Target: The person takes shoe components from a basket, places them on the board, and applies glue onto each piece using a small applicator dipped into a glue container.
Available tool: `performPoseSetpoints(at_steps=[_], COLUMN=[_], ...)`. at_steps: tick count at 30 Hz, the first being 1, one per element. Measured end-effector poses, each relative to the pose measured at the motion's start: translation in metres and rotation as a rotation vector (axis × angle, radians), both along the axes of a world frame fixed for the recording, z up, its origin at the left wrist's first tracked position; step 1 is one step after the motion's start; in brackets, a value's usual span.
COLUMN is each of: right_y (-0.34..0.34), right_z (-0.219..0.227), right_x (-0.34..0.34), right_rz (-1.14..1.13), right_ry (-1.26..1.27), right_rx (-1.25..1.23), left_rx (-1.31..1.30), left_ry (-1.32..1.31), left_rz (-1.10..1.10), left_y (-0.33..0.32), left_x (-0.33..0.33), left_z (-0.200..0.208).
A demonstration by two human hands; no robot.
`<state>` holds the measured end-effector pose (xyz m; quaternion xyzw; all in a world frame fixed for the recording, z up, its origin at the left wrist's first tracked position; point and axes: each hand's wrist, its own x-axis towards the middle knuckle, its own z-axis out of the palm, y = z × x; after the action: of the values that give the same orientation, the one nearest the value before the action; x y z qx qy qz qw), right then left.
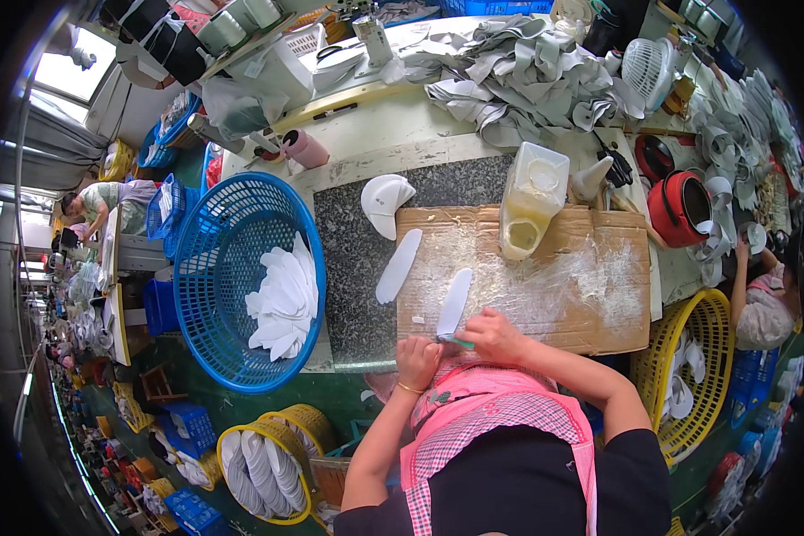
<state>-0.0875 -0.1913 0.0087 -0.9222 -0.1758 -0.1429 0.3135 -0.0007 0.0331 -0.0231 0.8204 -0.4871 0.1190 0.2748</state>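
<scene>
At the near edge of a cardboard sheet, my two hands work close together. My right hand is closed on a small, thin green tool; its exact kind I cannot make out. Just to its left, my left hand is closed, with its fingertips by the near end of a white insole-shaped piece. Whether it grips that piece is hidden. A second white insole-shaped piece lies farther left, partly on the cardboard. Beyond it rests a white curved shoe upper.
A translucent container with yellowish contents stands on the cardboard's far edge. To the left is a blue basket holding white pieces. Grey pieces are heaped at the back. A red pot and yellow basket are right.
</scene>
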Motion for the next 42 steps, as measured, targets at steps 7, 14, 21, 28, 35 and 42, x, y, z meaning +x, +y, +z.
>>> performPoseSetpoints(at_steps=[7, 14, 21, 28, 35, 42], right_y=[-0.075, -0.097, -0.059, -0.005, 0.004, -0.031], right_z=[0.007, 0.024, 0.012, -0.002, 0.008, -0.006], right_x=[0.036, 0.012, 0.004, 0.016, 0.008, 0.071], right_rz=[-0.622, -1.071, -1.073, -0.298, -0.111, -0.526], right_ry=[-0.117, -0.215, -0.051, 0.087, 0.081, -0.062], right_rx=[-0.162, 0.014, 0.465, 0.209, 0.147, -0.113], left_rx=[-0.092, -0.647, -0.643, -0.677, -0.696, -0.706], left_ry=[0.03, 1.021, 1.601, 1.559, 1.608, 1.607], left_rz=[0.013, 0.687, 0.9, 0.796, 0.758, 0.793], left_y=[-0.015, -0.015, 0.002, 0.003, 0.009, 0.008], left_x=[0.006, 0.004, -0.019, -0.026, -0.026, -0.026], left_z=[0.027, 0.012, -0.013, -0.022, -0.034, -0.027])
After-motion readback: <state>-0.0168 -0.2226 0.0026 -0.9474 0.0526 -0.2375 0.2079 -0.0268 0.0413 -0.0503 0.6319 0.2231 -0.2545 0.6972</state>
